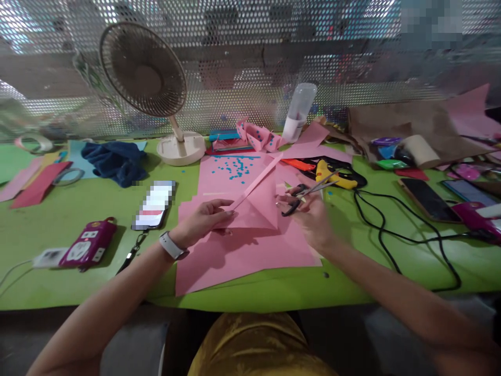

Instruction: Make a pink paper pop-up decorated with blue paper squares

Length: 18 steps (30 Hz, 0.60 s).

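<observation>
Folded pink paper sheet (258,208) pinched at edge by left hand (203,220); black-handled steel scissors (309,192) gripped in right hand (311,214); narrow pink strip (260,180) apparently cut, rest untrimmed.

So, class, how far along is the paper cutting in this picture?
Done: a long pink strip already looks cut from the folded pink piece, and blue dots lie scattered on a sheet behind. In hand: the left hand holds that piece while the right hand holds scissors beside it. Left: apparently the large pink sheets underneath, which look whole.
</observation>
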Motion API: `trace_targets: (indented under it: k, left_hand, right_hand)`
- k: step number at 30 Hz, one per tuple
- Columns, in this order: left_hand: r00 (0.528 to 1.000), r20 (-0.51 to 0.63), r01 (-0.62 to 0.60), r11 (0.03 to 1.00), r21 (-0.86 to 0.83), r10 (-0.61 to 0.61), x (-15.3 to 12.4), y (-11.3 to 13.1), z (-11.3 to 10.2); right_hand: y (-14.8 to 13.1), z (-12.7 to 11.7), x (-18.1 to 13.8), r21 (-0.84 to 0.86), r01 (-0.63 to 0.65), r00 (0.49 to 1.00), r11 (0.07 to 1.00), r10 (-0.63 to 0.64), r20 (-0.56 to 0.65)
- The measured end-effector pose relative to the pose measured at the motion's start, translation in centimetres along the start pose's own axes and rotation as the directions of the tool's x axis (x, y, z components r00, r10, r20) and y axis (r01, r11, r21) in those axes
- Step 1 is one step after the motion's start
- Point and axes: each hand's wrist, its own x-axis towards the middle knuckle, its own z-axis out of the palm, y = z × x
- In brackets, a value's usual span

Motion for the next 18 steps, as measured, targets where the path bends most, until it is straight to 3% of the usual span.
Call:
trace_targets:
  k: [3,10,18]
  left_hand:
    - [1.0,0.02,-0.006,1.0,0.025,0.005,-0.1,0.1,0.2]
    - [0.999,0.042,0.006,0.993,0.116,-0.011,-0.2,0.5,0.7]
    - [1.0,-0.025,0.011,0.988,-0.157,-0.015,0.9,-0.9,-0.9]
  right_hand:
    - [0.1,-0.3,0.2,-0.051,0.066,0.998,0.996,-0.067,-0.011]
    - [-0.3,0.0,-0.2,-0.141,-0.022,1.0,0.99,0.024,0.008]
    - [-0.2,-0.6,0.8,-0.114,-0.015,0.998,0.993,0.008,-0.059]
